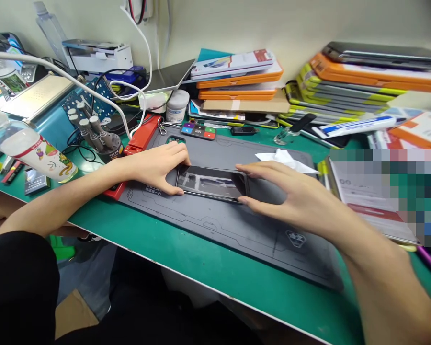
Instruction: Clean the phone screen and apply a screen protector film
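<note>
A dark glossy smartphone (211, 183) lies sideways on a grey work mat (204, 220), its screen facing up with reflections in it. Around its left end my left hand (158, 165) is closed, thumb on the near edge and fingers at the far edge. From the other side my right hand (287, 191) holds the right end between thumb and fingers. A crumpled white tissue (285, 160) lies on the mat behind my right hand. At the mat's left side is a red tool strip (143, 134), partly behind my left wrist.
Several screwdrivers in a round holder (111, 148) and a plastic bottle (39, 151) stand to the left. Orange boxes (240, 84), a white jar (177, 105) and stacked cases (345, 96) line the back. A white cable (93, 91) arches over the left side.
</note>
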A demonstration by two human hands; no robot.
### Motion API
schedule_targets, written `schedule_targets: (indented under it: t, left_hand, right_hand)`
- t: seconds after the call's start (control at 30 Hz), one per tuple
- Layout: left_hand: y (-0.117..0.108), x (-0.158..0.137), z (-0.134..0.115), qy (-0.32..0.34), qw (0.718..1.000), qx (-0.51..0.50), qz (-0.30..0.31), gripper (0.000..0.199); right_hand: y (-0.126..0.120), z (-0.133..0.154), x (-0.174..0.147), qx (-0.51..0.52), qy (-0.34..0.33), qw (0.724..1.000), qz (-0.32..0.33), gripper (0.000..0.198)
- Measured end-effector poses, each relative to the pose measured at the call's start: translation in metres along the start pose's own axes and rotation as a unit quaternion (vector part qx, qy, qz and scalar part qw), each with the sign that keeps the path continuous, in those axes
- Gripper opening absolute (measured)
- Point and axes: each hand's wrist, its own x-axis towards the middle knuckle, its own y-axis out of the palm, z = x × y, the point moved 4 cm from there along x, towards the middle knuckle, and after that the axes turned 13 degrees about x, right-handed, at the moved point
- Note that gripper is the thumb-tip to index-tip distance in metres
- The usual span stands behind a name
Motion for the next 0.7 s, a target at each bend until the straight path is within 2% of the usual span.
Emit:
schedule_targets:
  t: [0.3, 0.7]
  left_hand:
    - [-0.0023, 0.0014, 0.0006, -0.013, 1.000, -0.010, 0.007, 0.061]
    - [-0.0022, -0.0004, 0.0029, -0.013, 1.000, -0.017, 0.008, 0.063]
  right_hand:
    - [0.0011, -0.0054, 0.0008, 0.002, 0.011, 1.000, 0.009, 0.065]
    - [0.0028, -0.0023, 0.0020, -0.006, 0.012, 1.000, 0.018, 0.063]
